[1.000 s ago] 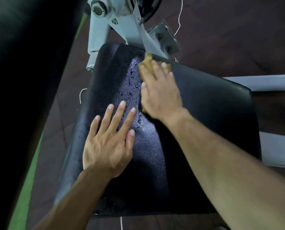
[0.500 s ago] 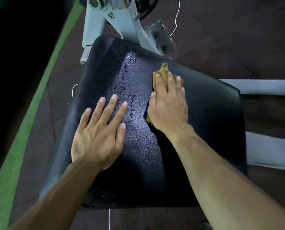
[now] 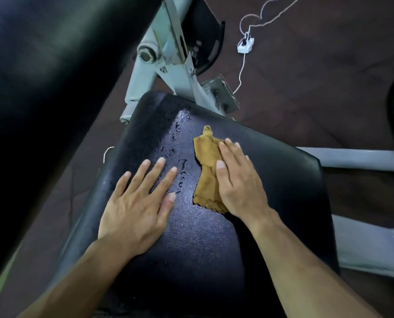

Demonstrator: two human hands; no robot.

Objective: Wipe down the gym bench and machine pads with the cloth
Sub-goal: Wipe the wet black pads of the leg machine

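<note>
A black padded seat (image 3: pixel 283 180) of a gym machine fills the middle of the head view, with water drops in a streak down its left centre. My right hand (image 3: pixel 239 180) lies flat with straight fingers on a tan cloth (image 3: pixel 206 161), pressing it onto the pad. The cloth sticks out to the left of the hand and past its fingertips. My left hand (image 3: pixel 138 203) rests flat on the pad's left half, fingers spread, just left of the wet streak and holding nothing.
A large black back pad (image 3: pixel 53 76) rises at the left. The pale grey machine frame (image 3: pixel 168 72) stands beyond the seat, with grey bars (image 3: pixel 352 158) at the right. A white power strip (image 3: pixel 246 45) and cord lie on the dark floor.
My right hand has drawn the cloth back toward me from the seat's far edge and to the right. The left hand stays flat on the pad. The camera view has tilted up.
</note>
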